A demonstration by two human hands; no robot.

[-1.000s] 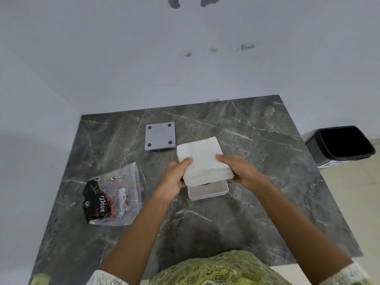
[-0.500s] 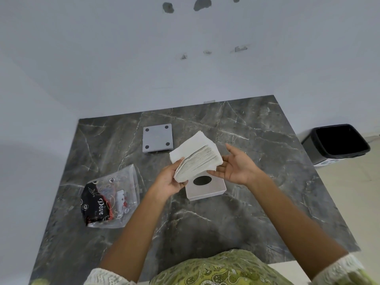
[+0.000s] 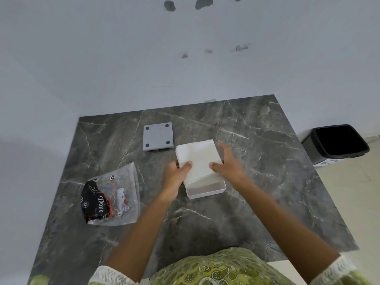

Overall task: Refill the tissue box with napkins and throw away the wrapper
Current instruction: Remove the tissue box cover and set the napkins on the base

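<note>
One readable word: "Dove", white script on black patch of clear wrapper (image 3: 112, 195), lying flat at left of table (image 3: 267, 161). Other print on wrapper too small to read. Napkin stack (image 3: 198, 161) held between both hands over white tissue box (image 3: 207, 189), box directly beneath, near edge showing. Left hand (image 3: 174, 177) gripping stack's left side, thumb on top. Right hand (image 3: 229, 166) against right side, thumb on top, fingers spread. Grey lid (image 3: 157, 136) just behind stack. Black bin (image 3: 337, 144) on floor, right of table.
</note>
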